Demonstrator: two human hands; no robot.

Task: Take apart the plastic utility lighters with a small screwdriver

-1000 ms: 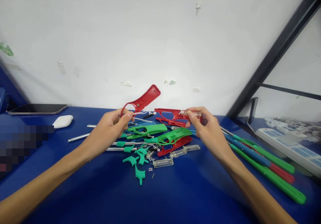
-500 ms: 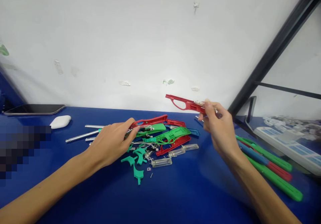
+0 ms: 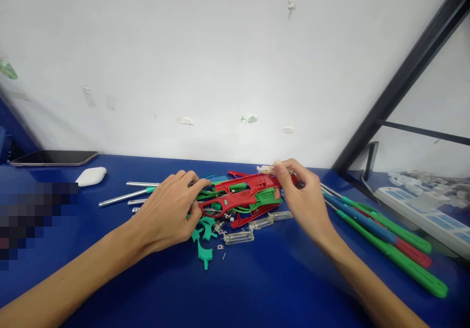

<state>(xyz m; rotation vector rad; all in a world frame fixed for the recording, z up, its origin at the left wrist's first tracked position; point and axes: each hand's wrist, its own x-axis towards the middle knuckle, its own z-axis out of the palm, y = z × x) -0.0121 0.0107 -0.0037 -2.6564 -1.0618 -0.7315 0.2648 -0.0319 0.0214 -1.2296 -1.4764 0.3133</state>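
My right hand [image 3: 303, 191] pinches a red half-shell [image 3: 265, 181] with a clear part [image 3: 267, 170] lying in it. My left hand [image 3: 172, 205] is closed at the left of the pile, its thumb and fingers round the end of a second red shell [image 3: 235, 200]. The two red pieces overlap over the middle of the pile. Beneath them lie green shells [image 3: 268, 198] and other red ones. Teal trigger-shaped pieces [image 3: 204, 254] and clear rectangular parts [image 3: 238, 238] lie in front on the blue table [image 3: 257, 289].
Metal rods [image 3: 121, 198] stick out left of my left hand. A white case [image 3: 91, 176] and a phone [image 3: 55, 158] lie at the far left. Long green, blue and red lighters [image 3: 392, 254] lie at the right, beside a white tray [image 3: 422, 215] and a black frame [image 3: 396, 78].
My right hand has moved down and left, bringing its red shell over the pile. The red shell at my left hand has turned and come lower, nearer me.
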